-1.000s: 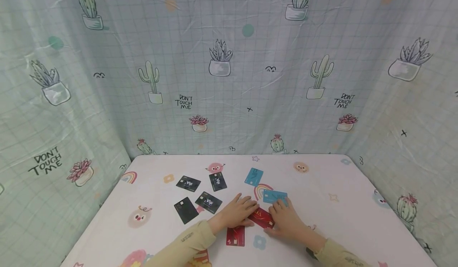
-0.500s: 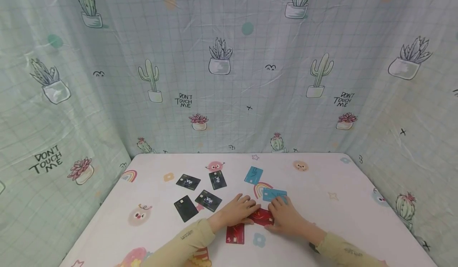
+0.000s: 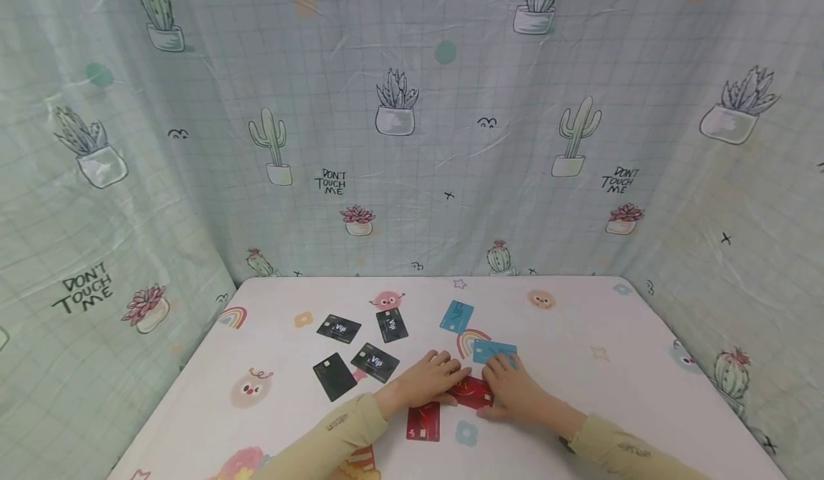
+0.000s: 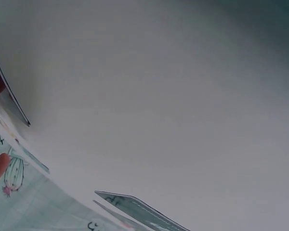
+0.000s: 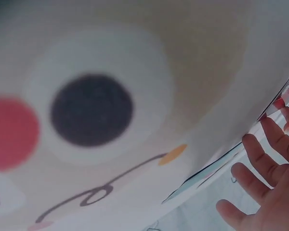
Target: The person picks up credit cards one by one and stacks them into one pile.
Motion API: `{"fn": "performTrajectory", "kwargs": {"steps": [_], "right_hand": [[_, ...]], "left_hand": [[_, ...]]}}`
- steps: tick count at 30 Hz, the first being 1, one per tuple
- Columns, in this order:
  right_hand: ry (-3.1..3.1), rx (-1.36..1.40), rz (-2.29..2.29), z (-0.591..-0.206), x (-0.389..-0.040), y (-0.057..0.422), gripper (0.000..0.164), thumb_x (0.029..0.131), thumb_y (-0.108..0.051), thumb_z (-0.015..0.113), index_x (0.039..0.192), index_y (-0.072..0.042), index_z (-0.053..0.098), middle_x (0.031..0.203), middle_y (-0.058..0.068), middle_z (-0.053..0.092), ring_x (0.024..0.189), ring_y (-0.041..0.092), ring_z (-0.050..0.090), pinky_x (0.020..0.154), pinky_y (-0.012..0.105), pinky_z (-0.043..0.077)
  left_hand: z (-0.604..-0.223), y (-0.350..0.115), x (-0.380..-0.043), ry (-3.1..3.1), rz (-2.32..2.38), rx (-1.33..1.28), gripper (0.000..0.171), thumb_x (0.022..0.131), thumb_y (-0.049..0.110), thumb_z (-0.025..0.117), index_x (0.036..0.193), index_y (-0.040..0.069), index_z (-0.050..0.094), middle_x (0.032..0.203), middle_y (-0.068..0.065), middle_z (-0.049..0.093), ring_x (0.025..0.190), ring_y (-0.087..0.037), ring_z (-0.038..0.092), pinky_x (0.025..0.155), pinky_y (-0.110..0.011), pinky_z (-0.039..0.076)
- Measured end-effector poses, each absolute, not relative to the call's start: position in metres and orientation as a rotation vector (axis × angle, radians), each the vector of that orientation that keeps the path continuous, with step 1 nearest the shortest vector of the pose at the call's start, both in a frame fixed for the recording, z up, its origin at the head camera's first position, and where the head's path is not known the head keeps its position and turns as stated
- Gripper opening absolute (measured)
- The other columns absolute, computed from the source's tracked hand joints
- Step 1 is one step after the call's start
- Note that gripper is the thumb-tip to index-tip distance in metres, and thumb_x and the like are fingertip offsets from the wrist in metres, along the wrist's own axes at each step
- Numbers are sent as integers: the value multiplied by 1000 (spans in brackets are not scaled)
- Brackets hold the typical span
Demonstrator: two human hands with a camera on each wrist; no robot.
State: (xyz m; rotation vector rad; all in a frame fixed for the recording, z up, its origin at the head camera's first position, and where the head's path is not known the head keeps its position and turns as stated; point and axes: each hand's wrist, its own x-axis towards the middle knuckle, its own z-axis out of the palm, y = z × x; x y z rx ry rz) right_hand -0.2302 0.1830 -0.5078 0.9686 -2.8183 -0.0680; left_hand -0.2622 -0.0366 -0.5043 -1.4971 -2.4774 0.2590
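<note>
Both hands are at one red card [image 3: 475, 393] with gold print, lying near the front middle of the table. My left hand [image 3: 428, 380] holds its left end between fingers and thumb. At its right end my right hand [image 3: 518, 392] grips the edges, thumb below and fingers above. A second red card [image 3: 423, 423] lies just under the left hand, its top partly covered. Right above the right fingertips is a blue card [image 3: 493, 351]. The right wrist view shows the spread right fingers [image 5: 262, 159]; in the left wrist view a card [image 4: 4, 86] shows edge-on.
Another blue card [image 3: 457, 316] lies farther back. To the left are several black cards [image 3: 375, 362], most marked Vip. A dark object [image 3: 565, 442] peeks out from under the right wrist. A patterned curtain [image 3: 412, 179] encloses the white printed table [image 3: 611, 394].
The held red card has turned slightly, now lying closer to level across the view. The hands have shifted only a little, and the other cards stay put.
</note>
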Motion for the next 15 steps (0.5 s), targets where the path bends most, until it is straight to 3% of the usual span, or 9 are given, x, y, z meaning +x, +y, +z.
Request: {"fn": "performTrajectory", "kwargs": {"steps": [15], "right_hand": [[-2789,968,-84,-504,-230,180,61,67,-68,58,93,-12,52,95,3,49,96,21,41,85,46,37]], "left_hand": [[-505,-36,-260,-2454,285,-1449,60,82,54,50,131,20,43,121,5,51,109,-13,45,96,-30,39]]}}
